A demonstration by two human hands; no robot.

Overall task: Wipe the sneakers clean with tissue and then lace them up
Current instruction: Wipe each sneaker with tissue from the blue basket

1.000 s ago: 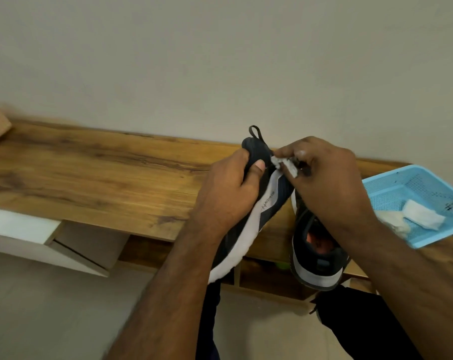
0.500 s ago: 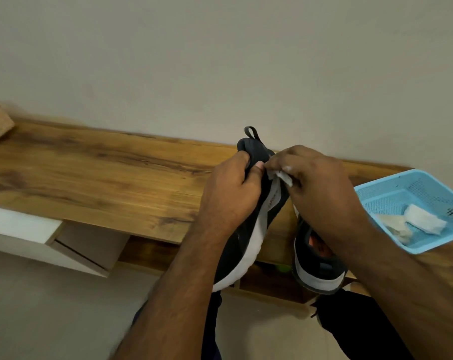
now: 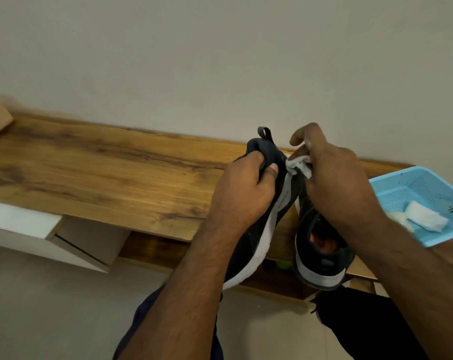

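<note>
The wooden worktop (image 3: 95, 172) runs long and bare to the left, its front edge overhanging a white cabinet (image 3: 25, 224), while a blue basket (image 3: 392, 183) crowds the right end, sticking out past the front edge. Held above that edge, the dark sneaker (image 3: 269, 203) tilts heel-up, white sole facing right. The left hand (image 3: 246, 193) grips its heel, fingers and thumb curled round the collar. The right hand (image 3: 334, 183) pinches a crumpled tissue (image 3: 299, 166) against the heel, forefinger lifted. The second sneaker (image 3: 321, 255) lies beneath that wrist on the worktop's edge. More tissue wads (image 3: 425, 219) sit in the basket. A plain pale wall (image 3: 220, 61) rises behind.
</note>
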